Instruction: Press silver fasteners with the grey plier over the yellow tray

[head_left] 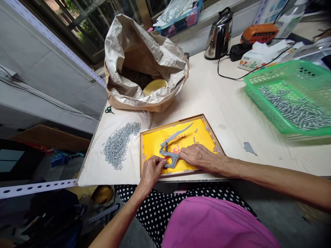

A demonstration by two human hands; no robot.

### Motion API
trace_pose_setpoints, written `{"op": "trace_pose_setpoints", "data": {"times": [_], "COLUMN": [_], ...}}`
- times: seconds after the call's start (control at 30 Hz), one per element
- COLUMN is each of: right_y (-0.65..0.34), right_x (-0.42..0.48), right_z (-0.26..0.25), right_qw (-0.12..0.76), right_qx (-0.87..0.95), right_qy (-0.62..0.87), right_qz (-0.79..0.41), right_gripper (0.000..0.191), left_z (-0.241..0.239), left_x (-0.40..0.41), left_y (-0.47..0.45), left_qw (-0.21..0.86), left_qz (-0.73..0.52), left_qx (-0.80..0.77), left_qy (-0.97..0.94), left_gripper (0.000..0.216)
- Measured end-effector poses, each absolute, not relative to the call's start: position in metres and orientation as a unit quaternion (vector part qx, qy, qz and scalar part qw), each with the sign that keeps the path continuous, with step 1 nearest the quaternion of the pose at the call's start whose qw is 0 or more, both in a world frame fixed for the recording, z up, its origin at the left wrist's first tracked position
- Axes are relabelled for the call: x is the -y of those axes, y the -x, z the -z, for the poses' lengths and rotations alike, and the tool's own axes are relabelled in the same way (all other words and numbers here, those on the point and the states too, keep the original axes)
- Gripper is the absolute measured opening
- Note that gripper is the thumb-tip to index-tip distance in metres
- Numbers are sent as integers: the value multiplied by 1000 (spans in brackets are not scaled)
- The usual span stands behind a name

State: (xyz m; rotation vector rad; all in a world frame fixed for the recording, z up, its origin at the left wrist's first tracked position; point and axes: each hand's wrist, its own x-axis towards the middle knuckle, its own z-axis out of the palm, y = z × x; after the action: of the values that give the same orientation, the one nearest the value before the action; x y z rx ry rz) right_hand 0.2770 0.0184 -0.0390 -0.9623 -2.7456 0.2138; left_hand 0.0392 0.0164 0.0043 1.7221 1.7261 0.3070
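A grey hand pliers-like tool (pixel 172 159) with a long curved lever and a coil spring lies in a shallow tray (pixel 141 155) with a yellow lining. My right hand (pixel 198 155) is closed at the tool's right end, its fingers over the lower handle. At the tool's jaw, beside a small red spot, my left hand (pixel 152 168) pinches with thumb and forefinger; what is between them is too small to make out. Several small silvery cylinders (pixel 216 149) lie along the tray's edges. Left of the tray is a heap of small silvery metal pins (pixel 120 144).
A big woven sack (pixel 170 65) holding dark pieces and a yellow bowl (pixel 156 86) stands behind the tray. Green scissors (pixel 109 110) lie near the table's left edge. To the right are a green basket (pixel 271 119) of metal pieces, a kettle (pixel 219 34) and a cable.
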Motion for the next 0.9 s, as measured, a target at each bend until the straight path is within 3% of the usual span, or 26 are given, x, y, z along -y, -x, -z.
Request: {"op": "trace_pose_setpoints", "data": {"times": [0.37,0.57,0.77,0.9], "right_y": [-276,-275,-283,-282], "right_x": [-29,-36,-64,-75], "right_z": [65,38,23,21], "right_qw": [96,62,76,34], "right_qx": [933,922,910,907], "right_qy": [329,361,402,408], "right_qz": [-113,-127,-65,-95], "right_gripper": [15,17,86,92], "left_z": [3,-2,-2,-2], "left_x": [-37,-33,-32,-32], "left_y": [-25,-29,-30,-32], "left_qw": [502,515,517,521], "left_qz": [-13,-19,-8,-9], "left_qx": [-648,-664,-678,-683], "left_qy": [-573,-541,-522,-513], "left_gripper": [53,55,55,54]}}
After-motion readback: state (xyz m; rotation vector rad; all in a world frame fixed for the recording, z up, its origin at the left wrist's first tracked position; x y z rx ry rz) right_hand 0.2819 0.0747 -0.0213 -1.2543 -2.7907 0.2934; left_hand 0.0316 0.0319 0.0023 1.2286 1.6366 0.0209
